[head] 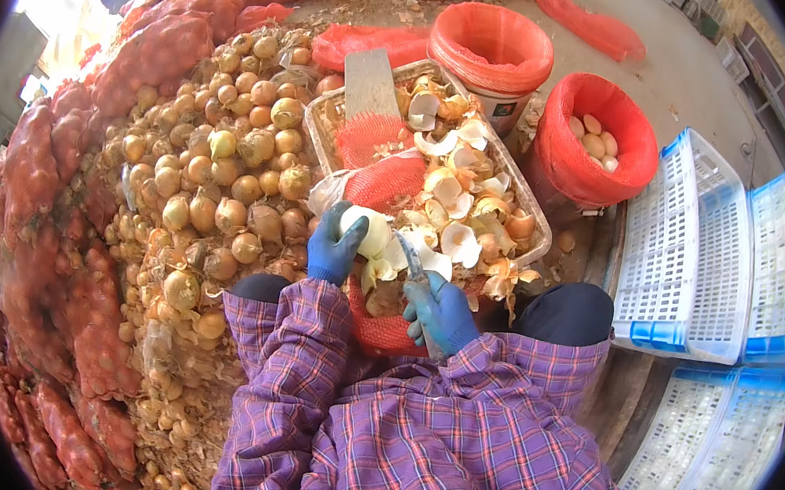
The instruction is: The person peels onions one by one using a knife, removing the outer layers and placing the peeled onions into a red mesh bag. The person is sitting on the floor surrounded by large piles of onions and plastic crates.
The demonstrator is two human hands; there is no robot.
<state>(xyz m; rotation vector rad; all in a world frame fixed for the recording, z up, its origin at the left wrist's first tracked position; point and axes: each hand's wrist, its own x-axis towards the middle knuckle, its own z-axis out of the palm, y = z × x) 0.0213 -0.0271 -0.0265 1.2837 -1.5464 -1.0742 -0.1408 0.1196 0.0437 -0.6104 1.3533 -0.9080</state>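
A pale onion point(367, 231) with most of its skin off sits in my left hand point(336, 245), which wears a blue glove. Loose peel point(383, 264) hangs below the onion. My right hand point(444, 308), gloved too, grips a knife point(409, 252) whose blade points up toward the onion. Both hands are over the near edge of a plastic crate point(535, 220) heaped with onion skins point(460, 241). Across that crate lie a flat board point(371, 87) and red mesh netting point(384, 180).
Unpeeled onions point(229, 172) are piled on the left, with full red mesh sacks point(54, 156) behind. Ahead stand a net-lined bucket point(493, 46) and another net-lined container point(597, 141) holding peeled onions point(592, 144). White-and-blue plastic crates point(683, 245) line the right side.
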